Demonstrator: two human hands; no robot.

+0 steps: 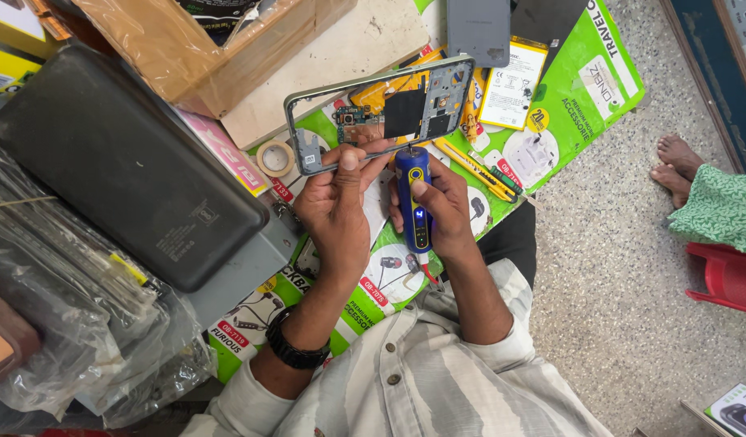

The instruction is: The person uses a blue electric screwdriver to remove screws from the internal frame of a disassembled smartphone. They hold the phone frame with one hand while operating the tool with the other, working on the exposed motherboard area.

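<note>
Head view: left hand (pixel 334 212) grips phone frame (pixel 378 115), right hand (pixel 442 212) grasps electric screwdriver (pixel 415 198) below it

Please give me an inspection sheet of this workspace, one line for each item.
Surface: green printed sheet covers the bench.
Job's things: phone frame held tilted; blue electric screwdriver with its tip at the frame's lower edge.
Clutter: tape roll, phone battery, grey back cover, black case, plastic bags.
Hands: left hand grips the frame; right hand grips the screwdriver.
Cables: nothing seen.
Surroundings: speckled floor, another person's bare feet, red stool.
</note>
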